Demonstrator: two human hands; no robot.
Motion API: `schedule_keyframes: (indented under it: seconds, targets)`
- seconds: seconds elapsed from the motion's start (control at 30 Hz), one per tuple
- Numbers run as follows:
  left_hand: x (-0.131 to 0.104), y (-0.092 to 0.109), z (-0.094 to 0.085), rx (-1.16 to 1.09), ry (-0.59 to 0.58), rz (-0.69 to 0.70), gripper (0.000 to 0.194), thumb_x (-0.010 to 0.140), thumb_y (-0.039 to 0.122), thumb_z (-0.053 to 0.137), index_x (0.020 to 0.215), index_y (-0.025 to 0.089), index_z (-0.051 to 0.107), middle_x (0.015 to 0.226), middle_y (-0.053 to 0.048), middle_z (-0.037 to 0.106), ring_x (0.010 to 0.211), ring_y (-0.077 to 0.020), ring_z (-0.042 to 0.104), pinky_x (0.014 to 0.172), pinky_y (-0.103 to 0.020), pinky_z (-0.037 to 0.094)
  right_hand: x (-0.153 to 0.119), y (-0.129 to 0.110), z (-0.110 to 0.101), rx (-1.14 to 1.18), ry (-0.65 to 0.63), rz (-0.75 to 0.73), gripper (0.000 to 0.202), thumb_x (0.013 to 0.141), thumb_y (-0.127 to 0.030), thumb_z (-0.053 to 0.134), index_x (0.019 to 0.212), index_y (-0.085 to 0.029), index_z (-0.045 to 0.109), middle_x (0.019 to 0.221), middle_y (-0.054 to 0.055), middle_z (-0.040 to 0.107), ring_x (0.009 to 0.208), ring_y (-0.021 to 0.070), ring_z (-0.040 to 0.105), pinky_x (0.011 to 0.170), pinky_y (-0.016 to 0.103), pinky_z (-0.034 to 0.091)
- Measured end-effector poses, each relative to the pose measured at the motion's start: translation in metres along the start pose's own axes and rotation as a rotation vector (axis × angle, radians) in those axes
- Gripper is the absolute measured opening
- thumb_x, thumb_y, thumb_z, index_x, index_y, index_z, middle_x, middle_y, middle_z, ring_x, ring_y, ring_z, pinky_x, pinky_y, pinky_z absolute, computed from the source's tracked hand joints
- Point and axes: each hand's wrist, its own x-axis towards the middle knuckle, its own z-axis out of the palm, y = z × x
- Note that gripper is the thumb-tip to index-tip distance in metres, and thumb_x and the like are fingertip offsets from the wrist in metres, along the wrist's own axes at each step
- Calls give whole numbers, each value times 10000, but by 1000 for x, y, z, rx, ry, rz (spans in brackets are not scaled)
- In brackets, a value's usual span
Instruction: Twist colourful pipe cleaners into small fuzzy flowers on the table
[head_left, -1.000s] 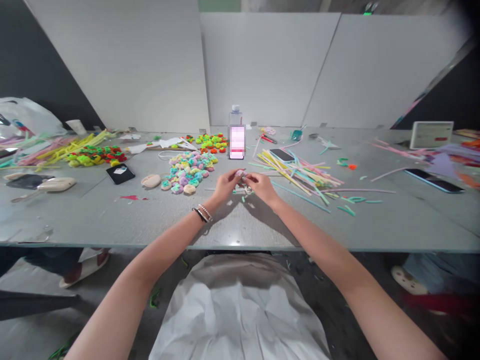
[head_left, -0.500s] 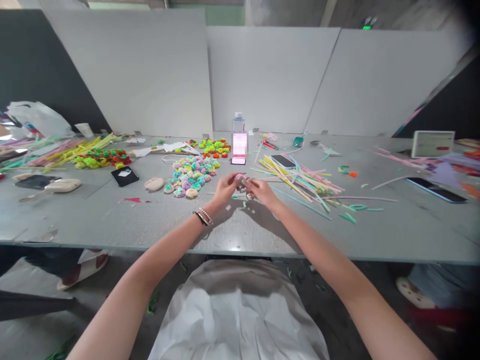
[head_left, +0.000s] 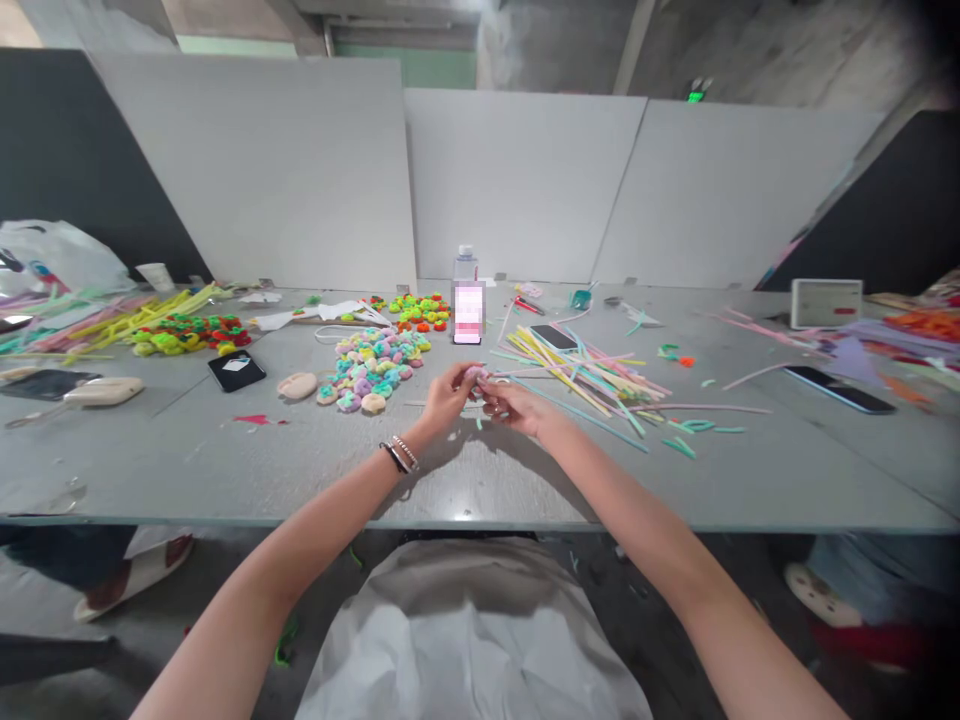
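Observation:
Over the middle of the grey table (head_left: 465,490), my left hand (head_left: 448,398) pinches a small pinkish-purple fuzzy pipe cleaner piece (head_left: 475,373). My right hand (head_left: 519,408) grips the same piece from the other side, fingertips touching those of the left. The fingers partly cover the piece, so its full shape is hidden. Left of my hands lies a heap of pastel pipe cleaner pieces (head_left: 384,358), curled into small rounds. To the right spread loose straight pipe cleaners (head_left: 600,375) in yellow, pink, green and blue. A lit phone (head_left: 469,312) leans upright against a clear bottle (head_left: 466,262).
A dark phone (head_left: 553,338) rests by the loose pipe cleaners. Red-and-green pieces (head_left: 191,333), a black square (head_left: 236,370) and a beige round object (head_left: 298,386) lie left. Far right are another phone (head_left: 838,389) and a white-framed display (head_left: 826,303). White panels (head_left: 517,180) stand behind.
The camera view has tilted up and shifted slightly right. Both hands stay together on the pipe cleaner piece; the right-hand fingers look more curled beneath it now.

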Motion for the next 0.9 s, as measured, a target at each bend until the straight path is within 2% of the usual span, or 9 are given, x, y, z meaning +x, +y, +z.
schedule_keyframes:
  seconds: [0.1, 0.2, 0.33, 0.5, 0.6, 0.67, 0.73, 0.8, 0.9]
  targets:
    - [2, -2, -1, 35, 4, 20, 414, 851, 501, 528, 1054, 154, 625, 938, -70, 690, 755, -128, 614, 668, -239, 490, 3, 1, -5, 21, -50, 42, 295, 613, -288, 799, 776, -196, 571, 572, -68, 497, 437, 43, 339, 413, 185, 249]
    - [2, -3, -2, 67, 1, 33, 411, 853, 497, 525, 1051, 154, 636, 928, -71, 695, 748, -127, 613, 669, -236, 489, 6, 3, -7, -74, -15, -23, 244, 627, -295, 770, 758, -198, 588, 554, -60, 488, 443, 53, 360, 425, 196, 272]
    - [0, -2, -4, 145, -25, 21, 422, 861, 500, 505, 1047, 153, 656, 913, -76, 703, 707, -127, 605, 615, -226, 468, 2, 1, -7, -420, 70, -223, 179, 690, -348, 697, 683, -187, 619, 521, -31, 498, 454, 75, 413, 455, 224, 302]
    - [-1, -2, -2, 222, -50, 30, 373, 849, 464, 529, 1005, 166, 691, 921, -82, 718, 757, -162, 629, 606, -234, 466, -7, -7, -8, -875, 137, -425, 258, 765, -321, 588, 545, -193, 553, 447, -21, 482, 456, 111, 449, 518, 256, 307]
    - [0, -6, -1, 197, -98, 19, 351, 848, 429, 528, 988, 157, 699, 887, -83, 722, 743, -163, 635, 607, -239, 479, -10, -7, -8, -1212, 231, -588, 187, 775, -238, 567, 594, -206, 598, 545, 17, 578, 564, 151, 511, 568, 269, 287]
    - [0, -11, -1, 188, -130, 4, 346, 846, 411, 524, 980, 144, 699, 844, -81, 718, 711, -157, 629, 592, -238, 482, -11, -5, -8, -1367, 226, -683, 122, 772, -196, 569, 682, -220, 648, 689, 49, 649, 669, 181, 549, 599, 279, 286]
    - [1, -13, -3, 172, -134, -21, 352, 840, 413, 529, 979, 135, 696, 831, -81, 710, 683, -149, 617, 568, -232, 474, -12, -3, -7, -1405, 199, -722, 106, 785, -199, 571, 758, -228, 669, 795, 69, 673, 738, 200, 568, 621, 284, 299]
    - [2, -11, -5, 123, -111, -55, 379, 831, 444, 542, 992, 132, 686, 855, -83, 701, 665, -136, 601, 549, -224, 463, -12, -2, -6, -1318, 207, -701, 115, 818, -265, 567, 782, -227, 668, 796, 71, 664, 735, 197, 571, 621, 281, 317]
    - [2, -2, -8, -14, -66, -111, 436, 815, 505, 563, 1037, 143, 660, 899, -77, 685, 680, -120, 587, 565, -214, 460, -11, -2, -5, -976, 133, -462, 346, 880, -482, 476, 774, -208, 658, 658, 53, 607, 603, 165, 550, 566, 272, 353]
